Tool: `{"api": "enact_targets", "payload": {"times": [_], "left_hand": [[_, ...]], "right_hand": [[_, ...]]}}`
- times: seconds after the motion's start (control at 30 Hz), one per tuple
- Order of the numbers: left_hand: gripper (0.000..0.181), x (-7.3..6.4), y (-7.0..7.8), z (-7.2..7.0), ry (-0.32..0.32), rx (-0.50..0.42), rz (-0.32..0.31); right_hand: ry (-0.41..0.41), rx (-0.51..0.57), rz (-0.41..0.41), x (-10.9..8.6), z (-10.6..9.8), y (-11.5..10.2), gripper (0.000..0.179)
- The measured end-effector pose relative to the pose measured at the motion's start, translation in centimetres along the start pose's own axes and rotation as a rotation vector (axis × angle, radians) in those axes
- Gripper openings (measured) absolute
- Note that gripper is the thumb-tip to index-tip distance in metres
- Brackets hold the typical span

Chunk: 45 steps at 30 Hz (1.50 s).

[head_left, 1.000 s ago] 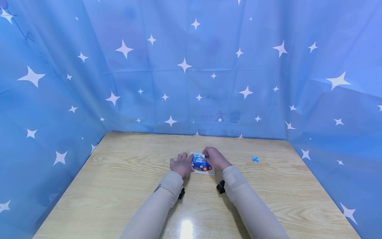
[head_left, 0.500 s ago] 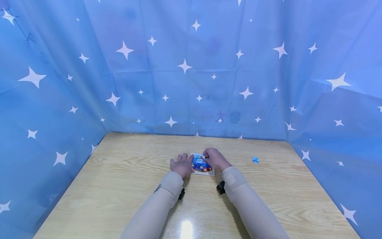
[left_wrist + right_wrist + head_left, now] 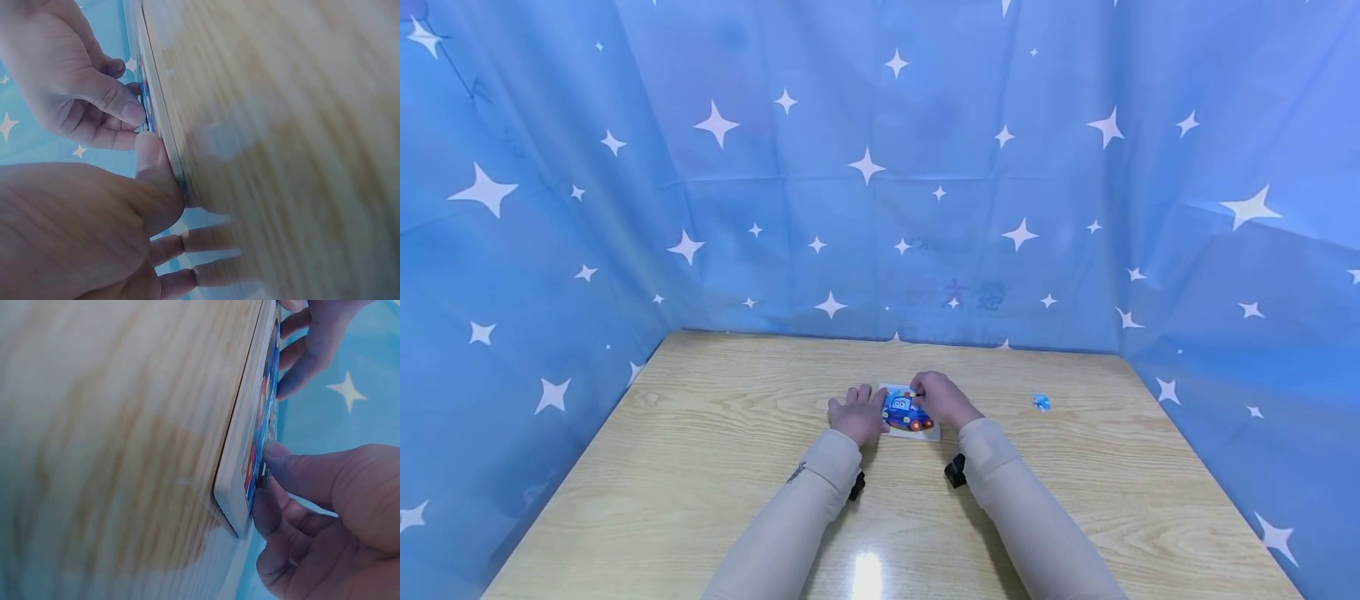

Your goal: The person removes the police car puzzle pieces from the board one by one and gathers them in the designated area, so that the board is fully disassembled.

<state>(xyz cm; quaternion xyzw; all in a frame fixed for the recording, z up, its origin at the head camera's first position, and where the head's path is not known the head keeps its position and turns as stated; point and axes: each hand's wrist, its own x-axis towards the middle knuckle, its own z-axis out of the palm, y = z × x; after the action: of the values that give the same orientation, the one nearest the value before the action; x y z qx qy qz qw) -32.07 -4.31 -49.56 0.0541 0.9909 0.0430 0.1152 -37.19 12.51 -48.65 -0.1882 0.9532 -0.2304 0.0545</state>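
A small jigsaw board (image 3: 917,434) with a white border and a picture of a blue cartoon car lies flat on the table. My left hand (image 3: 857,414) rests at its left side, fingers spread over the table and thumb against the board's edge. At the upper right of the picture, my right hand (image 3: 942,398) pinches a puzzle piece (image 3: 263,475) between thumb and finger, close against the picture. Most of that piece is hidden by the fingers. The right wrist view shows the board's pale edge (image 3: 231,494) side-on, with the left fingers at its far end.
One loose blue puzzle piece (image 3: 1041,402) lies to the right of the board. The wooden table (image 3: 737,417) reaches back to a blue curtain (image 3: 925,208) with white stars, which also hangs along both sides.
Both hands hold nearly the same places. At the top of the picture, a red and yellow part shows a little differently beside my right fingers than a second ago.
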Motion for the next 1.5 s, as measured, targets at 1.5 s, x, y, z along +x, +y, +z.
{"api": "enact_targets", "payload": {"times": [1.5], "left_hand": [[0.069,-0.2,-0.2,0.1,0.015,-0.026,0.017]], "right_hand": [[-0.010,-0.030,0.017,-1.0,-0.7,0.4,0.019]]}}
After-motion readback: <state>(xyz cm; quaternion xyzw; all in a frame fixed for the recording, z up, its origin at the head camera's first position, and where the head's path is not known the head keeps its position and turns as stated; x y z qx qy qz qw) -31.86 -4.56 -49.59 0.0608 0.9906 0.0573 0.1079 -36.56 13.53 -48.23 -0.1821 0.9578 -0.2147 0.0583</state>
